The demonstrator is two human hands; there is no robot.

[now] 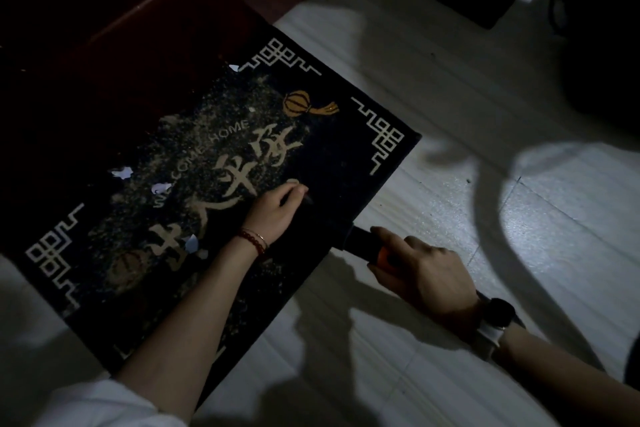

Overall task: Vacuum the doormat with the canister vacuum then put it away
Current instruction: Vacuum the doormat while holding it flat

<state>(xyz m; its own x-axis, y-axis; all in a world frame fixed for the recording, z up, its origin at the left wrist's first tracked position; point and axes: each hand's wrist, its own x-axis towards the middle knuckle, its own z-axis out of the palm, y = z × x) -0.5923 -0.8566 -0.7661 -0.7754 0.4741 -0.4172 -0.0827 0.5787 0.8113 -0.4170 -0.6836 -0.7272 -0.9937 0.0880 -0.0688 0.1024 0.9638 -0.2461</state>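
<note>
A black doormat (332,135) with a white corner pattern, gold characters and "WELCOME HOME" lies on the pale floor, strewn with sandy grit and a few white paper scraps (122,172). My right hand (426,274) grips the vacuum's black handle (360,241) by its orange part, at the mat's right edge. The wand's front end runs onto the mat and is lost in the dark. My left hand (277,210) lies on the mat with its fingers curled, seemingly round that dark nozzle end. The hose (485,204) curves away behind my right hand.
A dark red wooden door or threshold (138,10) borders the mat's far side. A bulky dark shape, possibly the canister (595,55), sits at the right. Pale floor tiles (398,340) stretch in front and to the right. Light is dim.
</note>
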